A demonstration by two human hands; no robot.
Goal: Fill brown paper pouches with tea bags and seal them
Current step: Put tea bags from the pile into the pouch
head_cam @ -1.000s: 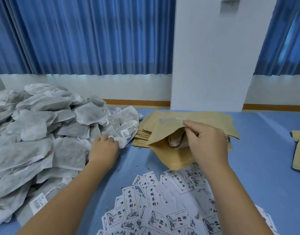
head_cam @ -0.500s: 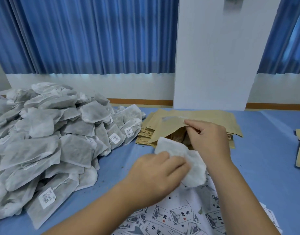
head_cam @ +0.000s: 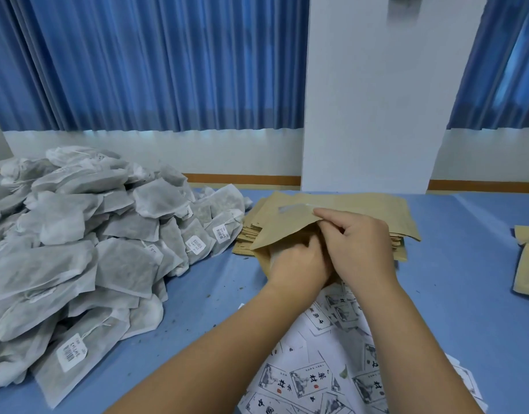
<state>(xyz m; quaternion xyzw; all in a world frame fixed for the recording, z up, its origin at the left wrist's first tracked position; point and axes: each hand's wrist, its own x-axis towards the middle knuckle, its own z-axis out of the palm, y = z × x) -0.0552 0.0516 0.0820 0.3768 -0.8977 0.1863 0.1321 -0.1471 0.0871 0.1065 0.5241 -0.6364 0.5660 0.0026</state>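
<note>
Brought the left grip [head_cam: 299, 264] across from the tea bag pile [head_cam: 78, 249] and pushed it into the mouth of the brown pouch [head_cam: 281, 231], held open atop the pouch stack [head_cam: 362, 201] on the blue surface [head_cam: 451, 264] by the right grip [head_cam: 359, 249] pinching its upper flap; judged as one more bag going in, sealing not yet begun. Could not see the carried tea bag beneath both hands, nor tell whether the left grip was grasping it or had released it, nor count the bags inside
</note>
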